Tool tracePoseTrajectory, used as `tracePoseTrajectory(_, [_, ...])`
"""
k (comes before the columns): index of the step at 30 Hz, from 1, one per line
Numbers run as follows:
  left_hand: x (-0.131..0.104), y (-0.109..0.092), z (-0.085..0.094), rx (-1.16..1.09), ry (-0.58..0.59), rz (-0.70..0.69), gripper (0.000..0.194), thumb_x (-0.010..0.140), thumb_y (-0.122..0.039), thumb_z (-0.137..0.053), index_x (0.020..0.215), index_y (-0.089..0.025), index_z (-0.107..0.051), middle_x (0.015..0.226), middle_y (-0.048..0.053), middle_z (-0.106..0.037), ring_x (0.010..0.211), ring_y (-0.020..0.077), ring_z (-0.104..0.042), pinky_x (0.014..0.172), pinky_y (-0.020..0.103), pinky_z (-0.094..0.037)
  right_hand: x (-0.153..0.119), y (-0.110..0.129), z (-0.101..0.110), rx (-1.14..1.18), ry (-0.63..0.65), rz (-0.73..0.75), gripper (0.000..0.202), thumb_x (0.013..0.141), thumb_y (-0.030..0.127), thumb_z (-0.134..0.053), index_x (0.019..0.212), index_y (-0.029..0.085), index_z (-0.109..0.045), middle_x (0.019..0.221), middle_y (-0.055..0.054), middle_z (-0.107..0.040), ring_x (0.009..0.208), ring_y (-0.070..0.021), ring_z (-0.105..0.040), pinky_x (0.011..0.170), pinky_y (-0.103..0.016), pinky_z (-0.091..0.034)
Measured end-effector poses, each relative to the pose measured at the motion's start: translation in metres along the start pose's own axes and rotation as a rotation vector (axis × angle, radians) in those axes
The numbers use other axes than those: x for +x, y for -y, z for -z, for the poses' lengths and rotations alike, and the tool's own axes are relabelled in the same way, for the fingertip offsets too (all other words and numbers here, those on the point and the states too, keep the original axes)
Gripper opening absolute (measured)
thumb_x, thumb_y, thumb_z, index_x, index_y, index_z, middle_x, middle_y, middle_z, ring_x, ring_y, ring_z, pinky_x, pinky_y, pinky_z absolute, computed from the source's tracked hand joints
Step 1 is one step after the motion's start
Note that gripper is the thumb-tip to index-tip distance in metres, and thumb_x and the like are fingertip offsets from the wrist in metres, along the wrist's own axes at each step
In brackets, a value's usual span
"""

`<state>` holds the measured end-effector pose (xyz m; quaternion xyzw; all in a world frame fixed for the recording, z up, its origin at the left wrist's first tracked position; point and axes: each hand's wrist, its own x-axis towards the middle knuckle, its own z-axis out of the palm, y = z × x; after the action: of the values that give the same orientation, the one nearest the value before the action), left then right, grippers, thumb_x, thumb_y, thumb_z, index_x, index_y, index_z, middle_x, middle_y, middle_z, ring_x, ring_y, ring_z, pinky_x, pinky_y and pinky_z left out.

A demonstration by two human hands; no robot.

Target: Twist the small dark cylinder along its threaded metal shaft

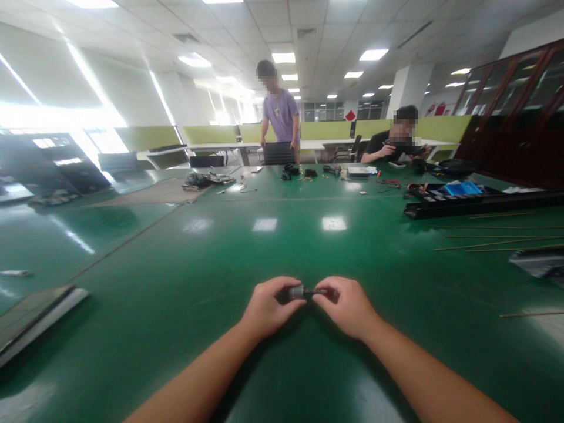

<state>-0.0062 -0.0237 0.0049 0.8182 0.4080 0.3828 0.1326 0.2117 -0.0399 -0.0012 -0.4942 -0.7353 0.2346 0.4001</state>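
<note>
Between my two hands, low over the green tabletop, is a small grey and black cylindrical part point(296, 292) with a thin dark shaft point(312, 292) pointing right. My left hand point(269, 305) is closed on the cylinder, thumb below and fingers above. Pinched between the thumb and fingers of my right hand point(346, 302) is the shaft's far end. The cylinder and shaft look in line, lying level; whether they are one piece I cannot tell. My fingers hide both outer ends.
The green table point(198, 247) spreads all around. A flat dark panel point(35, 320) lies at left. Thin rods point(497, 237) and a black tray point(440, 205) are at right. Electronic parts point(207, 179) lie farther back. One person point(281, 111) stands behind a chair; another point(381, 154) sits at right.
</note>
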Motion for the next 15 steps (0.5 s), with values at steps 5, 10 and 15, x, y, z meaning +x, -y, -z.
tracePoseTrajectory(5, [0.0004,0.0013,0.0007,0.001,0.003,0.014,0.025,0.075,-0.027,-0.077,0.098,-0.02,-0.071,0.093,0.005,-0.075,0.084,0.02,-0.071,0.077,0.031,-0.058,0.0002,0.001,0.0004,-0.015,-0.011,-0.007,0.008,0.082,0.025,-0.067,0.085,0.021,-0.074,0.078,-0.003,-0.071,0.07,-0.0176,-0.062,0.064,-0.027,-0.045])
tracePoseTrajectory(10, [0.0,0.0016,0.0002,-0.003,0.004,0.025,0.025,0.075,-0.028,-0.077,0.098,-0.02,-0.071,0.093,0.005,-0.075,0.085,0.0197,-0.071,0.078,0.031,-0.057,0.0,0.0016,0.0011,-0.019,-0.013,-0.01,0.008,0.082,0.025,-0.067,0.085,0.021,-0.073,0.079,-0.002,-0.071,0.07,-0.0174,-0.062,0.064,-0.027,-0.045])
tracePoseTrajectory(15, [0.0005,0.0013,0.0008,-0.008,-0.001,0.026,0.026,0.074,-0.026,-0.078,0.098,-0.02,-0.071,0.093,0.004,-0.075,0.085,0.0198,-0.071,0.079,0.031,-0.057,-0.0002,0.0013,0.0015,-0.028,-0.021,-0.008,0.008,0.082,0.024,-0.067,0.086,0.021,-0.073,0.079,-0.002,-0.071,0.07,-0.0172,-0.061,0.064,-0.027,-0.044])
